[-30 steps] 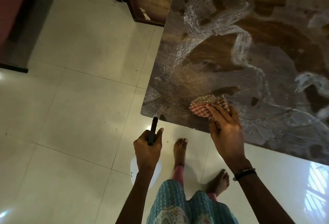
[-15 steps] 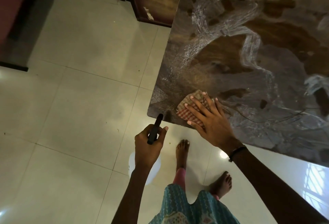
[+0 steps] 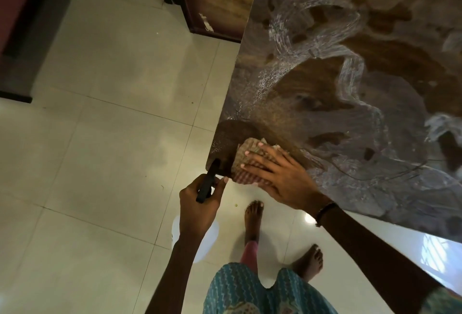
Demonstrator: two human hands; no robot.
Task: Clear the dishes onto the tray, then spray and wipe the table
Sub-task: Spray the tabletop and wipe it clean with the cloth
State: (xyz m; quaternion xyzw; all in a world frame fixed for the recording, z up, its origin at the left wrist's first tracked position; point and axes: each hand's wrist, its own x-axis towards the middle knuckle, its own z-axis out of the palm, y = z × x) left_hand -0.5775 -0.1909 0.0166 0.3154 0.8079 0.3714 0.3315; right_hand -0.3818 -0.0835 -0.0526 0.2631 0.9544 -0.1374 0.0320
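- Right hand [image 3: 280, 178]: lying flat with fingers straight and spread, pressing down on a crumpled red-and-white checked cloth [image 3: 247, 163] at the near left corner of the table.
- Checked cloth: sitting bunched under the fingers, its near edge overhanging the table's front edge slightly; resting just inside a dark, freshly wiped arc.
- Left hand [image 3: 200, 203]: curling round the black trigger head [image 3: 207, 183] of a white plastic spray bottle [image 3: 202, 238], held off the table beside the corner, nozzle tip just touching the corner edge in this view; bottle body hanging mostly hidden below the fist.
- Glossy brown marbled tabletop [image 3: 350, 93]: carrying pale, streaky swirls of spray residue across the middle and far side; no dishes or tray showing in view.
- Pale tiled floor [image 3: 100, 138] and bare feet below the table edge.
- Step in hand, judged: wiping, with clearing and spraying seemingly finished.
- Doing it well, judged: keeping the palm flat and pressure even; working in overlapping passes from the corner toward the remaining white swirls; refolding the cloth to a drier face once streaking; keeping the bottle clear of the wiped patch.
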